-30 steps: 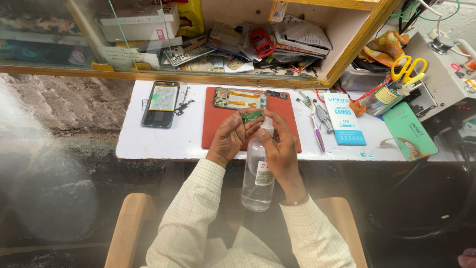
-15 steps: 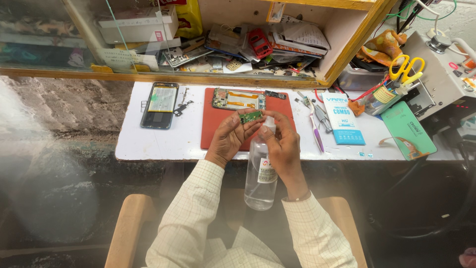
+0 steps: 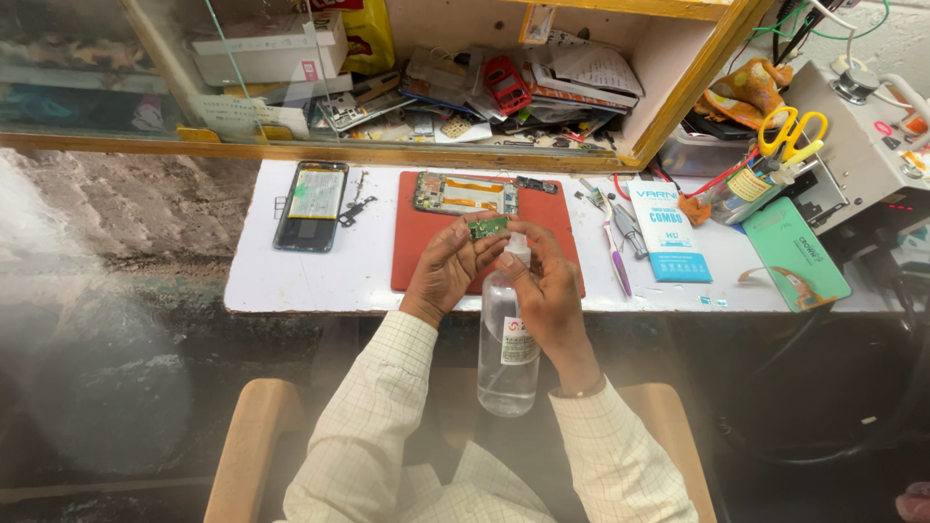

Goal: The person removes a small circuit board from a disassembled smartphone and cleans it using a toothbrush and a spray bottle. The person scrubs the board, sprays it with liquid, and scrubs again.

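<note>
My left hand (image 3: 448, 271) pinches a small green circuit board (image 3: 487, 228) over the near edge of the red mat (image 3: 417, 261). My right hand (image 3: 547, 291) grips the neck of a clear plastic spray bottle (image 3: 508, 339) with a white nozzle, its head close to the board. The bottle hangs below the table edge, over my lap. An opened phone frame (image 3: 465, 194) with orange flex cables lies at the back of the mat.
A phone back with its battery (image 3: 312, 203) lies on the white table (image 3: 291, 276) at left. A purple-handled brush (image 3: 616, 261), tweezers, a blue-white packet (image 3: 668, 230) and a green card (image 3: 794, 254) lie at right. Yellow scissors (image 3: 792, 131) stand in a holder. A cluttered shelf runs behind.
Both hands and the bottle stay almost in place; the bottle has shifted very slightly.
</note>
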